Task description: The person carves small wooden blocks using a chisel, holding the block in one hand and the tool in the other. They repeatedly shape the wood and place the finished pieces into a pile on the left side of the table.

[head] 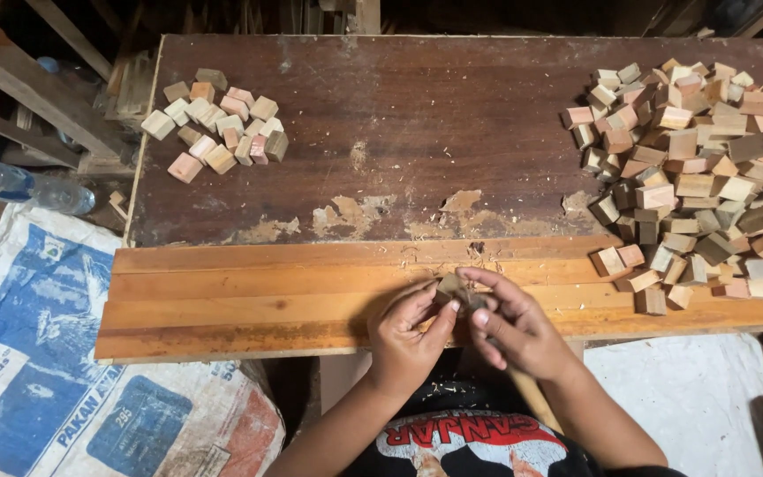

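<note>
Both my hands meet over the near edge of a stack of orange wooden boards (249, 296). A small dark wooden block (450, 288) is pinched between them. My left hand (406, 337) grips it from the left with thumb and fingers. From the right, my right hand (516, 329) closes on the same block, and what may be a small tool under its fingers is too hidden to tell. A little wood dust (479, 256) lies on the boards just beyond the block.
A dark worn tabletop (417, 124) holds a small group of wooden cubes (218, 124) at the far left and a big heap of cubes (699, 177) at the right. A printed sack (55, 353) and a plastic bottle (19, 185) lie left of the table.
</note>
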